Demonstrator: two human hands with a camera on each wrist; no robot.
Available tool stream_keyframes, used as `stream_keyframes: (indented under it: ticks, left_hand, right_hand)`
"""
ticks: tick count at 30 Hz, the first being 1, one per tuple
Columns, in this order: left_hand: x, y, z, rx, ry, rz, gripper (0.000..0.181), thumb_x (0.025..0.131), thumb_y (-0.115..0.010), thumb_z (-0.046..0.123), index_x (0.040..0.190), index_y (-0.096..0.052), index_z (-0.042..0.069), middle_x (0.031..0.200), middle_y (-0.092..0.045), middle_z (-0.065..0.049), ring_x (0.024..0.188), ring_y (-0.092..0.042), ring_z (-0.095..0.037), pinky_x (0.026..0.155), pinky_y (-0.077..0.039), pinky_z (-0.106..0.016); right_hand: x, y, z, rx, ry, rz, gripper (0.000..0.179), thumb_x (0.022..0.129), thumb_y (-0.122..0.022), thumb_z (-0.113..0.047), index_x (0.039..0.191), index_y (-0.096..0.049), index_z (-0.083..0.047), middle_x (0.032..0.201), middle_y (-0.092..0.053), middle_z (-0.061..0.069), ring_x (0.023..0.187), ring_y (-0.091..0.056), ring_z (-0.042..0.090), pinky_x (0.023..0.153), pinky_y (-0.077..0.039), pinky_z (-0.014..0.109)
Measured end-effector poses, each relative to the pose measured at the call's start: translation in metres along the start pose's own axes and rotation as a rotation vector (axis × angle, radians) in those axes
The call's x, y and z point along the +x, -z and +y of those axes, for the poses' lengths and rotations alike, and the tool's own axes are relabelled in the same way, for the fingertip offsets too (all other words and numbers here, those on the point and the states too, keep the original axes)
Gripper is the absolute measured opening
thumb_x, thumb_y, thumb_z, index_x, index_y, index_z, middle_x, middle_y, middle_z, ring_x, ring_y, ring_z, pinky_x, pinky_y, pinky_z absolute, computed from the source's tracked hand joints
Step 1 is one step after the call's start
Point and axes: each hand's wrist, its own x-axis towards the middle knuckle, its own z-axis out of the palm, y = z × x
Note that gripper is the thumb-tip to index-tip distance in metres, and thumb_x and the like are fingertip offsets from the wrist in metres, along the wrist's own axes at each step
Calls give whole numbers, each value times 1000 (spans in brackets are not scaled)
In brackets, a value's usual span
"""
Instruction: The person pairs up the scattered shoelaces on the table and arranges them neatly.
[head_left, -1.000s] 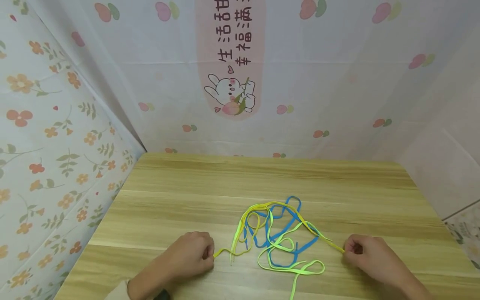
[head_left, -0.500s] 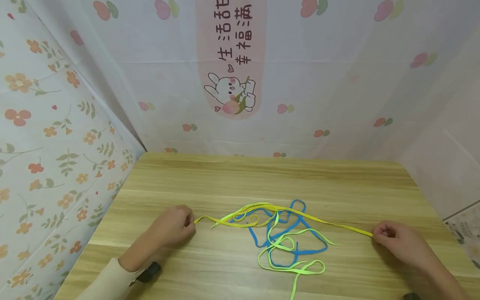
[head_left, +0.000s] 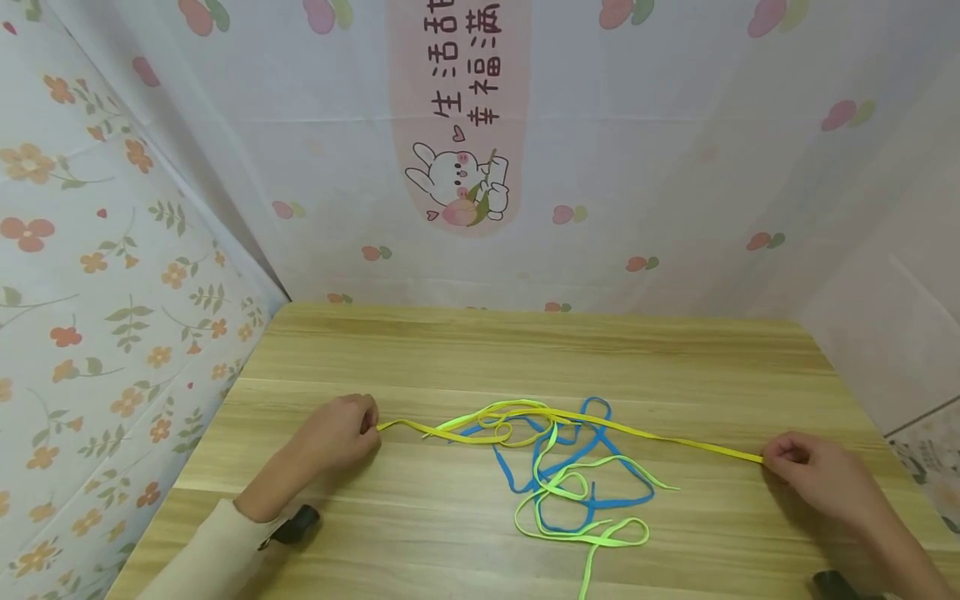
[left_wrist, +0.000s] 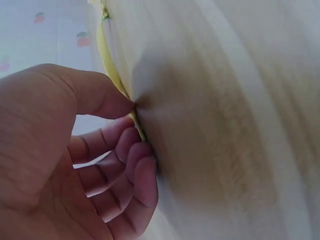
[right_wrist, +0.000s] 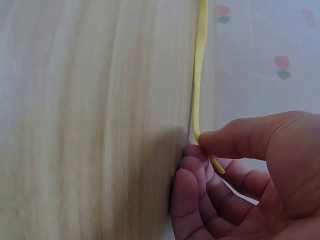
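A yellow shoelace (head_left: 624, 430) stretches across the table between both hands. My left hand (head_left: 334, 435) pinches one end of it between thumb and fingers, low over the wood on the left. At the right, my right hand (head_left: 819, 477) pinches the other end; in the right wrist view a short tip of the yellow shoelace (right_wrist: 198, 85) pokes out past the thumb. Near the middle the yellow lace loops and overlaps a neon green shoelace (head_left: 558, 500) and a blue shoelace (head_left: 622, 503). These two lie tangled together on the table, and which passes under which is hard to tell.
The wooden table (head_left: 420, 358) has a far edge against a white curtain (head_left: 660, 167) printed with fruit and a rabbit. A floral cloth (head_left: 127, 325) hangs on the left. Dark wrist devices show at both wrists, such as the left device (head_left: 297, 525).
Both hands have moved apart and farther up the table, drawing the yellow shoelace straighter. The left end of the green lace has shifted leftward with it. In the last half second the motion is slight.
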Motion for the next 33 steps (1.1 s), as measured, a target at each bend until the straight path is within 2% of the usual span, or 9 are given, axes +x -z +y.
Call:
stream_keyframes:
  ticks: [3, 7, 10, 14, 17, 21, 27, 33]
  left_hand:
    - [5, 1, 6, 46, 31, 0, 8, 90, -70, 7, 91, -64, 12, 81, -54, 2, 71, -49, -14, 63, -46, -34]
    - [22, -1, 28, 81, 8, 19, 5, 95, -68, 12, 100, -68, 9, 90, -57, 0, 74, -53, -16, 67, -51, -37]
    - [41, -5, 54, 63, -64, 38, 12, 96, -67, 13, 106, -71, 7, 97, -62, -3, 80, -59, -18, 72, -56, -40]
    - [67, -18, 92, -12, -213, 60, 16, 96, -70, 13, 109, -73, 6, 104, -68, -5, 91, -68, -22, 77, -58, -39]
    - [84, -32, 115, -75, -303, 42, 19, 97, -73, 17, 113, -75, 7, 107, -70, -5, 97, -70, -21, 80, -59, -37]
    - [102, -48, 140, -133, -352, -9, 24, 99, -78, 24, 118, -77, 9, 111, -71, -3, 102, -68, -20, 85, -57, -34]
    - [120, -63, 162, -137, -403, -40, 23, 98, -83, 23, 118, -79, 11, 113, -73, 0, 104, -66, -16, 90, -53, -29]
    - [128, -66, 173, -111, -398, -77, 22, 96, -88, 24, 114, -83, 13, 111, -73, 2, 95, -60, -12, 85, -49, -23]
  right_hand:
    - [1, 2, 3, 11, -14, -8, 25, 113, -62, -23, 113, -76, -2, 100, -75, 5, 81, -59, 9, 66, -47, 29]
    - [3, 3, 5, -3, -11, 13, 25, 112, -64, -24, 111, -76, -2, 100, -76, 6, 85, -62, 14, 67, -46, 30]
    - [3, 1, 6, -18, 3, 43, 21, 110, -67, -23, 107, -77, -4, 100, -76, 7, 86, -62, 15, 67, -47, 30]
    - [4, 0, 5, -16, -1, 47, 22, 109, -68, -24, 106, -78, -5, 99, -75, 6, 85, -60, 12, 68, -47, 30]
    - [4, 0, 3, -1, -16, 27, 24, 111, -67, -27, 108, -77, -5, 100, -74, 5, 84, -59, 13, 68, -46, 30]
    - [4, 0, 1, 20, -28, 14, 26, 111, -68, -29, 110, -77, -4, 101, -74, 5, 83, -58, 12, 68, -45, 30]
    - [4, -1, 1, 37, -32, 28, 25, 109, -70, -28, 110, -77, -4, 99, -72, 3, 81, -55, 10, 68, -44, 29]
    - [5, 0, 7, 119, -41, -15, 27, 106, -73, -23, 117, -75, 2, 101, -70, 2, 82, -55, 6, 69, -46, 27]
